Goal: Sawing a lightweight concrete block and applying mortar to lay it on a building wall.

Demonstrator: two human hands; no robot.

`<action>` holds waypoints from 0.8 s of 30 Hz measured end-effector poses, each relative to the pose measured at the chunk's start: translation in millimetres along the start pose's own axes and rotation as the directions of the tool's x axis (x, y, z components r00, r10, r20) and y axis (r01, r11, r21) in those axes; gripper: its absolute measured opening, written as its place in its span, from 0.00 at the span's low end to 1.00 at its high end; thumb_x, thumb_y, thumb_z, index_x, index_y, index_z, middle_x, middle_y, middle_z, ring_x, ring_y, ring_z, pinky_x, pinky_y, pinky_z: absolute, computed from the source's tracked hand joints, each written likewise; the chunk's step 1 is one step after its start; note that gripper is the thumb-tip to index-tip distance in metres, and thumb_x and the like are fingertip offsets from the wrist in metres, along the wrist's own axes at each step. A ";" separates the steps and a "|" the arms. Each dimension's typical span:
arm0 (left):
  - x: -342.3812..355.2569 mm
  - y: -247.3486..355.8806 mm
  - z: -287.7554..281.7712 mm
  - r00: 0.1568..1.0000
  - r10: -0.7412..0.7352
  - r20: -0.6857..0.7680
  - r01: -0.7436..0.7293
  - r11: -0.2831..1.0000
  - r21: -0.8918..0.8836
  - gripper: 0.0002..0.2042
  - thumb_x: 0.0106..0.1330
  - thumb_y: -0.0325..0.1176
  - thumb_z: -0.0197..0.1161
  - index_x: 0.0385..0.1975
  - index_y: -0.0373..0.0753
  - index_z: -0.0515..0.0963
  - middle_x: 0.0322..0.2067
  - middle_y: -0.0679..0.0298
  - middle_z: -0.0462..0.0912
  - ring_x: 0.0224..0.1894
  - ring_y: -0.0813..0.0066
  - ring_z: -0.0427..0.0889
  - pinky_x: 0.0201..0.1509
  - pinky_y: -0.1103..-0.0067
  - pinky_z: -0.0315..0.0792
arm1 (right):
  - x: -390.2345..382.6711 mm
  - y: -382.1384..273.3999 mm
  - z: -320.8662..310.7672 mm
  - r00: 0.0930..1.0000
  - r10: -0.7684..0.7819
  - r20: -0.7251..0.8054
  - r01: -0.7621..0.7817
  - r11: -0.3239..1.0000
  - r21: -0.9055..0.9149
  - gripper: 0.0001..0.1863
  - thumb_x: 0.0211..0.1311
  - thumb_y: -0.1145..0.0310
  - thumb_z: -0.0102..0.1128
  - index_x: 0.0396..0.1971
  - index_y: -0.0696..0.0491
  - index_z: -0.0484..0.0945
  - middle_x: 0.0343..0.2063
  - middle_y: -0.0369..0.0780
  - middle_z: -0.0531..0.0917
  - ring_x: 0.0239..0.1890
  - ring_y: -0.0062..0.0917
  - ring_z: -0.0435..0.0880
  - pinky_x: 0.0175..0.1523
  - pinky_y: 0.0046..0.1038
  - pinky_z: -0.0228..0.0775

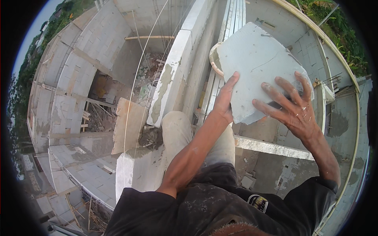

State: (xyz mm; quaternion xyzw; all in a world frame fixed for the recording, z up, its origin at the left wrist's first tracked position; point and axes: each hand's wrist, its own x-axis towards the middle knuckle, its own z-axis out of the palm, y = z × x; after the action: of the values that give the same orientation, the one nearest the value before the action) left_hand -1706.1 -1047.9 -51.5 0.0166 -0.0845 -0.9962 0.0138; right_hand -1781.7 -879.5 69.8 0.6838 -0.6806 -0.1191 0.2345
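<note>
A large, irregular broken piece of pale grey concrete block (258,63) is raised in front of me, one broad face toward me. My left hand (227,94) grips its lower left edge, with the thumb lying on the face. My right hand (293,104) has its fingers spread over the lower right part of the face; dust and white specks cover the skin. Behind the piece's left side shows the curved rim of a round container (215,59); its contents are hidden. My knees straddle a narrow block wall (170,78) with a grey mortar smear on it.
A tan board (126,126) leans left of the wall, beside a dark lump of mortar (151,137). A thin white line (138,74) runs along the left. Long metal strips (232,19) lie ahead. A concrete beam (273,147) crosses at right. Rubble-strewn rooms lie far below on both sides.
</note>
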 end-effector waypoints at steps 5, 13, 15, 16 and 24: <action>6.5 58.5 60.7 0.930 0.254 0.266 -0.335 0.881 0.333 0.33 0.72 0.49 0.54 0.68 0.31 0.58 0.60 0.44 0.72 0.59 0.53 0.77 0.62 0.60 0.75 | 12.6 4.4 -2.2 0.921 0.107 -0.375 -0.198 0.957 -0.213 0.32 0.43 0.46 0.66 0.53 0.08 0.72 0.62 0.16 0.71 0.68 0.23 0.63 0.80 0.46 0.35; -30.9 202.0 166.0 0.768 0.445 0.461 -0.613 0.299 0.732 0.20 0.73 0.41 0.53 0.59 0.36 0.68 0.57 0.45 0.75 0.55 0.58 0.80 0.61 0.64 0.74 | 138.5 13.8 24.1 0.690 0.202 -0.695 -0.415 0.898 -0.150 0.31 0.55 0.51 0.70 0.60 0.39 0.75 0.63 0.32 0.69 0.70 0.26 0.57 0.71 0.57 0.47; -58.3 251.7 198.8 0.698 0.470 0.540 -0.595 -0.038 0.803 0.16 0.75 0.40 0.48 0.53 0.40 0.77 0.60 0.46 0.74 0.61 0.61 0.77 0.68 0.63 0.68 | 163.1 0.2 27.1 0.481 0.111 -0.870 -0.276 0.961 -0.030 0.43 0.47 0.66 0.77 0.60 0.12 0.67 0.64 0.22 0.67 0.71 0.25 0.56 0.78 0.47 0.32; -73.3 293.7 210.9 0.539 0.600 0.591 -0.531 -0.303 0.791 0.43 0.63 0.36 0.69 0.70 0.27 0.47 0.53 0.43 0.76 0.52 0.53 0.83 0.53 0.64 0.83 | 160.1 -7.0 34.3 0.474 0.121 -0.872 -0.277 0.961 -0.017 0.43 0.47 0.66 0.77 0.60 0.12 0.67 0.64 0.22 0.67 0.71 0.25 0.56 0.78 0.47 0.32; -123.7 338.7 244.8 0.463 0.719 0.518 0.058 -0.607 0.792 0.55 0.52 0.40 0.77 0.73 0.34 0.42 0.48 0.39 0.78 0.45 0.55 0.85 0.44 0.67 0.84 | 37.4 -12.9 143.7 0.700 0.511 -0.498 -0.330 0.851 0.410 0.39 0.50 0.77 0.69 0.61 0.27 0.72 0.62 0.30 0.69 0.67 0.30 0.62 0.77 0.48 0.42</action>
State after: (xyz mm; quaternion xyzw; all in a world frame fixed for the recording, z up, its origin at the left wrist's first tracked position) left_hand -1582.8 -1336.7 250.6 0.2286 -0.8054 -0.2878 0.4650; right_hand -1838.0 -939.6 -54.4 0.5366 -0.7222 0.2575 0.3524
